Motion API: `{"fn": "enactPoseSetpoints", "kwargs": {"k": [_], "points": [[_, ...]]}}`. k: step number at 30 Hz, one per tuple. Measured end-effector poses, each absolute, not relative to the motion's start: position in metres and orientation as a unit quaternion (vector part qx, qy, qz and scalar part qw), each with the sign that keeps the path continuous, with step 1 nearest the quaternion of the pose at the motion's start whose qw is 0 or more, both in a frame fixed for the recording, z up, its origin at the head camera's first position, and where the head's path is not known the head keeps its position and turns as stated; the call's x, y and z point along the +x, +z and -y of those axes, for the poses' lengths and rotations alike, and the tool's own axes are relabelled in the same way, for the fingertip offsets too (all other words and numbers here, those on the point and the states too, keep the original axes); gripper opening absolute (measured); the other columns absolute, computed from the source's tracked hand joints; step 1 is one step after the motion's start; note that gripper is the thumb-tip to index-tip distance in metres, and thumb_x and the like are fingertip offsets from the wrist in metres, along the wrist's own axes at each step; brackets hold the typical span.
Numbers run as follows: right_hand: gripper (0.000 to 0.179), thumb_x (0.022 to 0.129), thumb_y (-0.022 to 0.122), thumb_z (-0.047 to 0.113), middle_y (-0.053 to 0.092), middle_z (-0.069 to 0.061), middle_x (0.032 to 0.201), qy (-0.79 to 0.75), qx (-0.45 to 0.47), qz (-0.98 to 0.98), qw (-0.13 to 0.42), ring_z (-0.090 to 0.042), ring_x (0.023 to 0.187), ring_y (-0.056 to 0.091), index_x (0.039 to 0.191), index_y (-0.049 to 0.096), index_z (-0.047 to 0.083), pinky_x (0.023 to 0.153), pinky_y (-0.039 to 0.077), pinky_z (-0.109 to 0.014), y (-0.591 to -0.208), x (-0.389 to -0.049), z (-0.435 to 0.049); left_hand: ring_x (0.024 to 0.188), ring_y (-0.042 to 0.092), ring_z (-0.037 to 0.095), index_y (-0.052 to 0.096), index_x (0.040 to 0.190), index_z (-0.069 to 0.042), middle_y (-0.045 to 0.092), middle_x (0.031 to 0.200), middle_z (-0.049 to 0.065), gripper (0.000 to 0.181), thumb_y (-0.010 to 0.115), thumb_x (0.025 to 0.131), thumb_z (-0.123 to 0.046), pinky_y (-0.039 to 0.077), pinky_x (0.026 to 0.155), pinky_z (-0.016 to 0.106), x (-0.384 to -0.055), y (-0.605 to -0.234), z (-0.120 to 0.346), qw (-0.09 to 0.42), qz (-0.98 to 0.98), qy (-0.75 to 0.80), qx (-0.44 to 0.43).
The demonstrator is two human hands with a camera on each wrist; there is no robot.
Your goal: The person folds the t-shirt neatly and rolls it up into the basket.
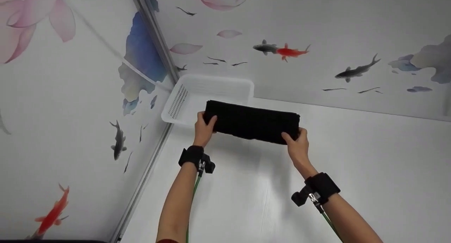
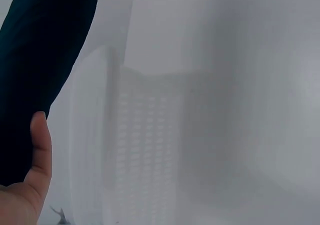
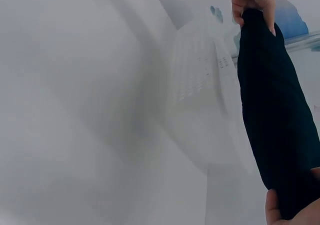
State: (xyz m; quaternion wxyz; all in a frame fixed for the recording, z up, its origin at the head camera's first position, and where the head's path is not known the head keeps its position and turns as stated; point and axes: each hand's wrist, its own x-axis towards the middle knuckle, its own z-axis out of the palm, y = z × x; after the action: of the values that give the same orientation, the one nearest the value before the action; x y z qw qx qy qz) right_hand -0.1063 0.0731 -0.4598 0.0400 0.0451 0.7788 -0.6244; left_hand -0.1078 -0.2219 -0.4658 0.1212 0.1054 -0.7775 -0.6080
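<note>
A folded black cloth [image 1: 252,122], long and flat, is held up between both hands in front of a white plastic basket. At its left end my left hand [image 1: 204,128] grips it, thumb on the near face. My right hand [image 1: 297,144] grips the right end the same way. The right wrist view shows the dark cloth [image 3: 275,105] stretched between the left hand [image 3: 255,0] and the right hand [image 3: 300,216]. In the left wrist view the left thumb lies against the cloth [image 2: 45,50]. What kind of garment or fabric it is cannot be told.
The white basket [image 1: 250,89] with slotted sides stands in the corner, on a white table [image 1: 239,186]. Upright panels painted with fish and petals [image 1: 299,17] border the table at the back and left. A metal strip [image 1: 155,31] runs along the corner.
</note>
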Motion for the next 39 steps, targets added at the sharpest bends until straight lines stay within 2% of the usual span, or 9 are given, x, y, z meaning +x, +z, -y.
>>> {"fn": "enactPoseSetpoints", "kwargs": {"k": [3,6,9,13,21,29,31,36,39], "points": [[0.052,0.096,0.054,0.011,0.043,-0.028,0.134,-0.629,0.027,-0.777,0.031,-0.036,0.126,0.043,0.136,0.030,-0.011,0.103,0.035,-0.042,-0.455,-0.112,-0.058,0.075,0.058,0.021,0.041,0.128,0.004,0.058,0.108,0.023,0.036,0.054,0.101,-0.016,0.053,0.064,0.026,-0.115,-0.459,0.235,0.131,0.779,-0.602,0.115],[0.047,0.094,0.053,0.008,0.047,-0.029,0.130,-0.617,0.002,-0.786,0.021,-0.036,0.119,0.047,0.133,0.033,-0.011,0.097,0.039,-0.041,-0.454,-0.116,-0.045,0.081,0.061,0.030,0.038,0.133,0.005,0.057,0.111,0.025,0.040,0.051,0.102,-0.016,0.053,0.071,0.032,-0.119,-0.456,0.247,0.129,0.783,-0.594,0.130],[0.043,0.093,0.052,0.007,0.050,-0.029,0.125,-0.591,-0.027,-0.806,0.009,-0.035,0.112,0.051,0.129,0.037,-0.010,0.090,0.043,-0.039,-0.458,-0.120,-0.033,0.108,0.057,0.038,0.032,0.141,0.006,0.050,0.130,0.028,0.047,0.047,0.103,-0.018,0.048,0.091,0.041,-0.119,-0.456,0.259,0.115,0.793,-0.578,0.151],[0.040,0.092,0.051,0.005,0.052,-0.031,0.122,-0.566,-0.055,-0.823,0.013,-0.037,0.109,0.052,0.126,0.038,-0.011,0.088,0.044,-0.041,-0.466,-0.118,-0.020,0.133,0.039,0.039,0.028,0.144,0.008,0.036,0.146,0.028,0.050,0.044,0.103,-0.017,0.032,0.109,0.044,-0.115,-0.463,0.271,0.103,0.800,-0.563,0.182],[0.039,0.093,0.054,-0.002,0.051,-0.039,0.123,-0.515,-0.095,-0.850,0.054,-0.047,0.118,0.051,0.124,0.037,-0.017,0.096,0.044,-0.051,-0.483,-0.104,0.000,0.134,0.036,0.041,0.029,0.142,0.012,0.037,0.144,0.032,0.049,0.044,0.099,-0.008,0.029,0.112,0.045,-0.099,-0.484,0.273,0.067,0.817,-0.530,0.219],[0.023,0.087,0.049,-0.014,0.060,-0.033,0.098,-0.410,-0.120,-0.904,0.016,-0.043,0.089,0.062,0.111,0.048,-0.016,0.078,0.051,-0.050,-0.480,-0.097,0.016,0.132,0.038,0.044,0.033,0.136,0.017,0.040,0.139,0.035,0.045,0.047,0.096,0.000,0.032,0.110,0.047,-0.110,-0.497,0.268,0.064,0.856,-0.475,0.194],[0.024,0.087,0.049,-0.014,0.060,-0.033,0.098,-0.392,-0.122,-0.912,0.021,-0.044,0.091,0.062,0.111,0.048,-0.016,0.079,0.051,-0.050,-0.480,-0.097,0.015,0.130,0.041,0.043,0.033,0.137,0.017,0.042,0.136,0.035,0.046,0.045,0.098,-0.003,0.034,0.109,0.044,-0.126,-0.527,0.276,0.077,0.878,-0.432,0.193],[0.025,0.087,0.052,-0.012,0.059,-0.035,0.100,-0.362,-0.121,-0.924,0.039,-0.045,0.096,0.060,0.111,0.051,-0.019,0.082,0.051,-0.050,-0.480,-0.095,0.012,0.123,0.046,0.043,0.029,0.140,0.019,0.046,0.132,0.033,0.056,0.052,0.096,-0.007,0.038,0.105,0.044,-0.153,-0.582,0.287,0.057,0.935,-0.277,0.216],[0.024,0.087,0.053,-0.011,0.060,-0.035,0.101,-0.340,-0.134,-0.930,0.045,-0.046,0.098,0.060,0.109,0.055,-0.020,0.084,0.051,-0.049,-0.482,-0.094,0.009,0.118,0.049,0.043,0.037,0.138,0.018,0.050,0.130,0.032,0.057,0.060,0.092,-0.005,0.041,0.101,0.045,-0.135,-0.550,0.270,0.048,0.950,-0.218,0.219]]}}
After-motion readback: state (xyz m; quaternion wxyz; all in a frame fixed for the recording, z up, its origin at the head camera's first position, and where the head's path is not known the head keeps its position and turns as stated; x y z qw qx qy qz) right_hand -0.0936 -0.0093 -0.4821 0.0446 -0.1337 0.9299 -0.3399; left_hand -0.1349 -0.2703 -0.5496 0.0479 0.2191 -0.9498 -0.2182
